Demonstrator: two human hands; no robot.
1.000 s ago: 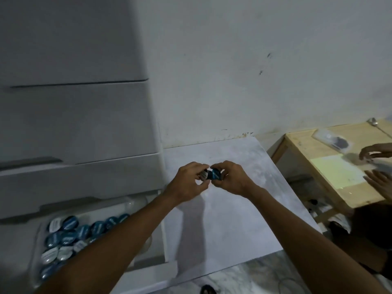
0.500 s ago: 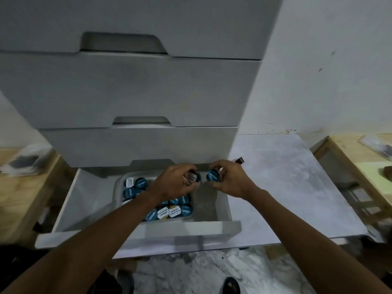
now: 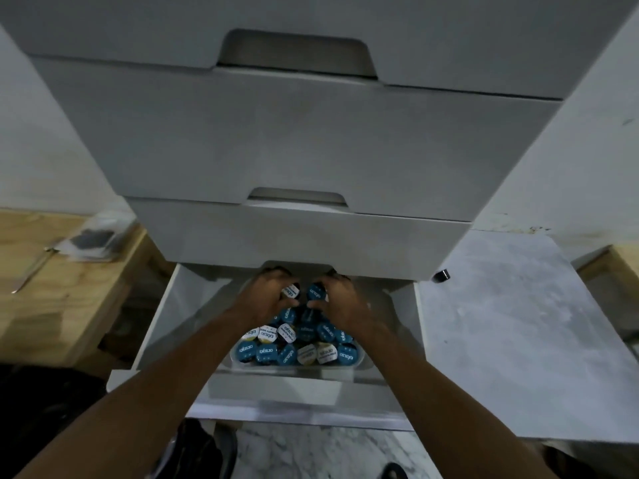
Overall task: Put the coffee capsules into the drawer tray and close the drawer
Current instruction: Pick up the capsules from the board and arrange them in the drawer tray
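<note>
The bottom drawer point(image 3: 276, 387) of a white cabinet stands pulled out. Inside it a white tray point(image 3: 359, 361) holds several coffee capsules point(image 3: 297, 350) with blue or white lids. My left hand point(image 3: 268, 295) is over the back of the tray, shut on a white-lidded capsule point(image 3: 289, 291). My right hand point(image 3: 340, 299) is beside it, shut on a blue-lidded capsule point(image 3: 315, 292). Both hands hover just above the pile; the far end of the tray is hidden behind them.
Two closed drawers point(image 3: 294, 140) overhang the open one. A grey tabletop point(image 3: 511, 326) to the right carries one small dark capsule point(image 3: 441, 275). A wooden table point(image 3: 52, 288) to the left holds a plastic bag point(image 3: 93, 238) and a thin metal tool point(image 3: 33, 271).
Both hands carried their capsules from the grey tabletop over into the open drawer and down onto the tray. The view swung left and now faces the cabinet front.
</note>
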